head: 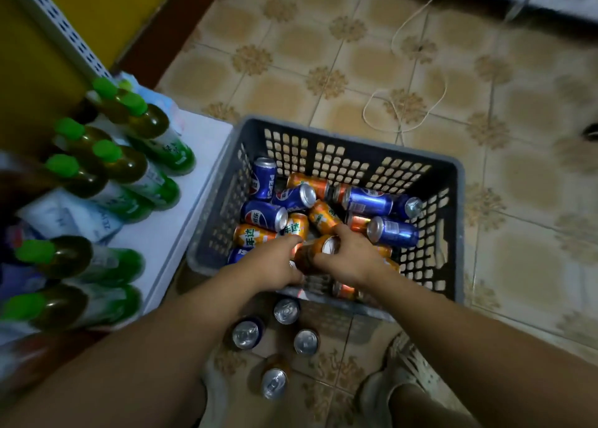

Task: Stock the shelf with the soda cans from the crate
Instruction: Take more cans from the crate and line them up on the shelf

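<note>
A grey slotted crate [453, 181] stands on the tiled floor with several blue and orange soda cans lying in it. Both my hands reach into its near side. My right hand [351, 256] grips an orange can [318, 249] that lies on its side with its silver top showing. My left hand [275, 262] is beside that can, fingers curled down among the cans; what they hold is hidden. Several cans [286, 311] stand upright on the floor just in front of the crate. The white bottom shelf [191, 181] is to the left.
Several green-capped tea bottles [129, 165] and packets crowd the shelf. A perforated shelf upright [61, 26] rises at the far left. A white cord [404, 104] loops on the floor behind the crate. My sandalled feet [404, 366] are at the bottom.
</note>
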The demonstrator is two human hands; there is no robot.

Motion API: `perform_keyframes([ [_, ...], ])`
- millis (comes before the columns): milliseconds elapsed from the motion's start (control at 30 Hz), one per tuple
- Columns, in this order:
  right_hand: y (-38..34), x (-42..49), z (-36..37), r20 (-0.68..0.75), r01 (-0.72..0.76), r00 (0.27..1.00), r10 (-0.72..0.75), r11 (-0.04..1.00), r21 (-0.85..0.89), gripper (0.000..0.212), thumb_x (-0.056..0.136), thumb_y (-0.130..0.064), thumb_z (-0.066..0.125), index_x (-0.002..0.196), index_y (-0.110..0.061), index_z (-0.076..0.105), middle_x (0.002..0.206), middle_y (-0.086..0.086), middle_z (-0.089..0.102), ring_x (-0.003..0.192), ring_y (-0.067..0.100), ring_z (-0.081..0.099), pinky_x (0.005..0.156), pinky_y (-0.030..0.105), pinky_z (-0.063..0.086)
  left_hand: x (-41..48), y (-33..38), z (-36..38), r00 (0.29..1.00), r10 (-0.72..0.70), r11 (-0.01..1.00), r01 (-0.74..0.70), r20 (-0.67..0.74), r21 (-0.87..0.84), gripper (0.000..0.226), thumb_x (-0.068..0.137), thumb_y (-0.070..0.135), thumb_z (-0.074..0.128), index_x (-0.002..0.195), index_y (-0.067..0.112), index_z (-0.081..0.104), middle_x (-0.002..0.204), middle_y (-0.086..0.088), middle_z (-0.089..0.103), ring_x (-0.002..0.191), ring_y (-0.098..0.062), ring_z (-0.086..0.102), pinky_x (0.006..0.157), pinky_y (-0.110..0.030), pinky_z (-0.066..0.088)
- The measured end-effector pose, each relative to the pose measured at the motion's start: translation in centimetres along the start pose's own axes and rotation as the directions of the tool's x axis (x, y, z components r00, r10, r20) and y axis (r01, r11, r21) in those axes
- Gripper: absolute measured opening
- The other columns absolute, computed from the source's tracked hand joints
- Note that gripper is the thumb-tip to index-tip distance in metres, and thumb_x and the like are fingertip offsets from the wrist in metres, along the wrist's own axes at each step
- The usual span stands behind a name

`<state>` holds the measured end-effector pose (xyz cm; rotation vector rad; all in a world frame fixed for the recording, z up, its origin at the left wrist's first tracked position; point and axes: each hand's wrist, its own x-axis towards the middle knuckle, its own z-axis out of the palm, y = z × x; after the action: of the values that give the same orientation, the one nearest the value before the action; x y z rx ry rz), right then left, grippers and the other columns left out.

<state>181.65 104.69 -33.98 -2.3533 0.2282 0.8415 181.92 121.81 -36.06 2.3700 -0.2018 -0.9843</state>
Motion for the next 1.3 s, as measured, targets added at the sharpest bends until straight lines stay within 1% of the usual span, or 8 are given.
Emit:
perform_keyframes([
  [300,-12.2,-17.0,-9.4,-0.309,0.431,0.888,-0.341,0.851,0.299,0.069,0.081,-0.025,0.071,0.142,-0.03,0.039,0.119,-0.006,0.047,0.106,0.013,0.05,0.08,0.027,0.048,-18.0,8.1,-9.1,0.916,0.105,0.917,-0.24,-0.388,-0.318,0.08,0.068,0.03,0.085,0.135,0.033,0.04,0.123,0.011,0.055,0.113,-0.009,0.055,0.099,-0.032,0.047],
  [467,-19.0,-27.6,-11.1,-0.483,0.628,0.77,-0.417,0.632,0.454,0.064,0.077,-0.039,0.075,0.134,-0.025,0.049,0.118,-0.001,0.057,0.104,0.015,0.059,0.079,0.026,0.052,-30.3,12.1,-12.2,0.777,0.11,0.805,-0.435,-0.62,-0.403,0.051,0.075,0.013,0.079,0.116,0.028,0.052,0.104,0.01,0.065,0.095,-0.006,0.063,0.077,-0.014,0.051],
  [567,-22.1,-33.1,-11.3,-0.4,0.679,0.732,-0.551,0.55,0.486,0.056,0.067,-0.042,0.069,0.118,-0.024,0.058,0.112,0.001,0.065,0.103,0.02,0.063,0.086,0.036,0.054,-36.9,13.5,-12.5,0.693,0.093,0.709,-0.55,-0.715,-0.441,0.03,0.083,0.007,0.069,0.101,0.027,0.058,0.097,0.006,0.068,0.086,-0.007,0.066,0.066,-0.011,0.05],
  [700,-25.7,-39.5,-10.2,-0.344,0.707,0.7,-0.626,0.538,0.458,0.064,0.057,-0.049,0.078,0.112,-0.022,0.057,0.107,0.006,0.066,0.095,0.023,0.067,0.082,0.044,0.058,-44.4,14.0,-11.2,0.67,0.056,0.606,-0.612,-0.74,-0.509,0.032,0.088,0.01,0.065,0.116,0.021,0.056,0.107,-0.006,0.068,0.096,-0.017,0.067,0.08,-0.026,0.054],
  [867,-29.5,-45.8,-6.7,-0.287,0.721,0.676,-0.678,0.53,0.446,0.063,0.075,-0.048,0.076,0.124,-0.021,0.046,0.109,0.006,0.061,0.092,0.023,0.065,0.078,0.042,0.057,-51.9,13.6,-9.4,0.508,-0.096,0.703,-0.575,-0.856,-0.419,0.06,0.075,0.018,0.079,0.122,0.029,0.043,0.109,0.004,0.063,0.097,-0.012,0.063,0.087,-0.032,0.053],
  [1000,-31.6,-49.6,-4.6,-0.098,0.778,0.595,-0.797,0.541,0.32,0.052,0.082,-0.035,0.071,0.127,-0.018,0.053,0.107,0.007,0.064,0.089,0.022,0.066,0.07,0.037,0.057,-57.3,11.0,-7.6,0.481,-0.154,0.675,-0.587,-0.863,-0.447,0.052,0.076,0.01,0.078,0.118,0.023,0.05,0.107,-0.003,0.066,0.096,-0.019,0.066,0.086,-0.036,0.056],
  [1133,-34.1,-52.3,-0.3,-0.052,0.848,0.505,-0.862,0.483,0.218,0.068,0.077,-0.037,0.077,0.135,-0.017,0.048,0.117,0.005,0.06,0.093,0.018,0.065,0.073,0.032,0.057,-62.0,7.2,-6.5,0.444,-0.245,0.705,-0.529,-0.862,-0.473,0.055,0.062,0.032,0.08,0.109,0.033,0.052,0.11,-0.001,0.066,0.101,-0.019,0.066,0.092,-0.042,0.054],
  [1300,-37.8,-54.4,6.6,0.075,0.883,0.421,-0.904,0.428,0.194,0.076,0.077,-0.037,0.077,0.141,-0.017,0.043,0.122,0.004,0.058,0.102,0.02,0.061,0.078,0.029,0.052,-66.7,1.4,-5.8,0.375,-0.379,0.767,-0.383,-0.846,-0.514,0.055,0.082,0.017,0.074,0.127,0.019,0.044,0.105,0.007,0.061,0.096,-0.008,0.06,0.08,-0.025,0.053],
])
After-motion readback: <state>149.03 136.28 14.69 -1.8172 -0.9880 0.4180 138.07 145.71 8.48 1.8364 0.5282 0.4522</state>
